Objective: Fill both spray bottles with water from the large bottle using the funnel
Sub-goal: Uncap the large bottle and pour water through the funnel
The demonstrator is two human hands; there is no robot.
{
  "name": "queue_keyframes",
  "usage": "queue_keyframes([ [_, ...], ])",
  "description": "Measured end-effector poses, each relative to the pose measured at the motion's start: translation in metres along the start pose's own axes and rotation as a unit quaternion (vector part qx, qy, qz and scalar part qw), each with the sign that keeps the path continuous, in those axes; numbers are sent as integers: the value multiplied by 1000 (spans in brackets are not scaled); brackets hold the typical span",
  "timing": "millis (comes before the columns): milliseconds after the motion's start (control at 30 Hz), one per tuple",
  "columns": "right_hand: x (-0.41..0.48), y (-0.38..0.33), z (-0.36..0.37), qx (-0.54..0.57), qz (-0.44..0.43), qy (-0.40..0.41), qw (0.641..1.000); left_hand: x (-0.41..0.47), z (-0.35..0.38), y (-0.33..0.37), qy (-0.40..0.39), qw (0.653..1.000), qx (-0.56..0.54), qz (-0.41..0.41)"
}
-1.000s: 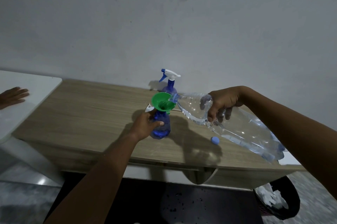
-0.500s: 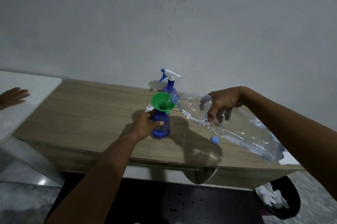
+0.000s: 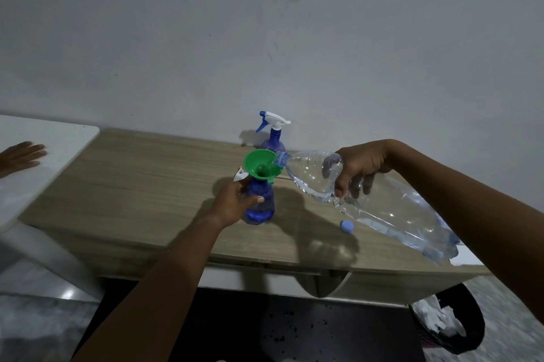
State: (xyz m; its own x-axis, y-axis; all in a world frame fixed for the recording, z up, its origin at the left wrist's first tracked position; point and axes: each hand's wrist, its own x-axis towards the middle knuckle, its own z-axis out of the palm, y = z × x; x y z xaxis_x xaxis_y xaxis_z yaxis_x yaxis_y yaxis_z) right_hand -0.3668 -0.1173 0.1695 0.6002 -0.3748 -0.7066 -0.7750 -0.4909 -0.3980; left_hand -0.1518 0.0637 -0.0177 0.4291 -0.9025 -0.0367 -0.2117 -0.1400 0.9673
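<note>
Presently, the open blue spray bottle (image 3: 260, 204) is held upright on the surface (image 3: 147, 179) by the left hand (image 3: 234, 201), its fingers (image 3: 258, 199) curled round the body below the green funnel (image 3: 259, 162) seated in the neck. The large bottle (image 3: 382, 211) is gripped at its shoulder by the right hand (image 3: 360, 165) and tilted, mouth at the funnel's rim. 1 second spray bottle (image 3: 272, 137) stands behind.

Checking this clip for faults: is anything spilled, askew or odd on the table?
Nothing stands out. No spill shows on the table. The green funnel sits in the spray bottle the left hand grips; the right hand tilts the large bottle to it. A blue cap lies loose nearby.
</note>
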Motion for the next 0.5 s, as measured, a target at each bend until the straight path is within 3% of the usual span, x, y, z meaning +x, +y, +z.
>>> queue_keyframes([
  [500, 3, -1, 3, -2, -1, 3, 1000, -2, 0, 5, 0, 1000, 0, -7],
])
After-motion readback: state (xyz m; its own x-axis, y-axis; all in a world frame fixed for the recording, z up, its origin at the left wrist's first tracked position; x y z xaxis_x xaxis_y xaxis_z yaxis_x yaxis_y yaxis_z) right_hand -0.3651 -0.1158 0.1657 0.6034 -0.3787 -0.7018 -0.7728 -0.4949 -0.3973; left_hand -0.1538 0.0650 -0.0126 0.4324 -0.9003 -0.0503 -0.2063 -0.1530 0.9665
